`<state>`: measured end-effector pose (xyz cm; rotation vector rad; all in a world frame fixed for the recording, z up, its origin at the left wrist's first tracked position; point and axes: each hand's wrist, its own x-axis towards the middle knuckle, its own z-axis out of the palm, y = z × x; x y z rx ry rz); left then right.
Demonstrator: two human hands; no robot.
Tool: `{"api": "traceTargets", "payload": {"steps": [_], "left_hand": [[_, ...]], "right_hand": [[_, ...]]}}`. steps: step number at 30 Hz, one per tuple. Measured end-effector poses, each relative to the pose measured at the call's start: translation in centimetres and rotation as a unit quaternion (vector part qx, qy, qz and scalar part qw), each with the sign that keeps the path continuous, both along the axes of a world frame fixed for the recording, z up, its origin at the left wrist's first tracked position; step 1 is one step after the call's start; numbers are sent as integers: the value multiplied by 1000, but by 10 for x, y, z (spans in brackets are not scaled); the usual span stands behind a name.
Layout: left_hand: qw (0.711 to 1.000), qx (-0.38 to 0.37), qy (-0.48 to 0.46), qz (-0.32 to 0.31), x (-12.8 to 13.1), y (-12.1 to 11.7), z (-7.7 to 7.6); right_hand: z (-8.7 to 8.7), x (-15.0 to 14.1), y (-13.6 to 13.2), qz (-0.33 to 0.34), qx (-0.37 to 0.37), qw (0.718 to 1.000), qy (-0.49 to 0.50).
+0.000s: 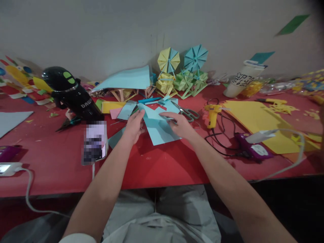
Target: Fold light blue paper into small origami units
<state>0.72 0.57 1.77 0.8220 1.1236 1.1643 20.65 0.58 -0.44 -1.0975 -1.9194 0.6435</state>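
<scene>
A sheet of light blue paper (pixel 162 130) lies at a slant in front of me on the red table. My left hand (pixel 134 126) grips its upper left edge, with the thumb on top and the other fingers partly hidden. On the sheet's right side rests my right hand (pixel 179 125), its index finger stretched out over the paper. More pieces of blue paper (pixel 128 109) lie behind and to the left, some with folded or cut edges. Grey-handled scissors (pixel 191 114) are just beyond my right hand.
Left stand a black bottle-shaped object (pixel 76 96) and a phone (pixel 95 143) on a cable. Folded paper models (pixel 168 71) line the wall. Right are a yellow glue gun (pixel 213 114), a purple power strip (pixel 255 148), yellow paper sheets (pixel 260 125) and a paper cup (pixel 243 79).
</scene>
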Motion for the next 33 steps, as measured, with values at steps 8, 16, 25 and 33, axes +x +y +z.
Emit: {"api": "traceTargets", "payload": {"steps": [8, 16, 25, 33], "left_hand": [[1000, -5, -12, -4, -1, 0, -1], [999, 19, -4, 49, -3, 3, -6], [994, -1, -22, 109, -5, 6, -3], [998, -26, -29, 53, -3, 4, -2]], "right_hand": [[-2, 0, -3, 81, 29, 993, -77], [7, 2, -15, 127, 11, 980, -153], [9, -2, -21, 54, 28, 960, -273], [2, -6, -8, 8, 60, 974, -219]]}}
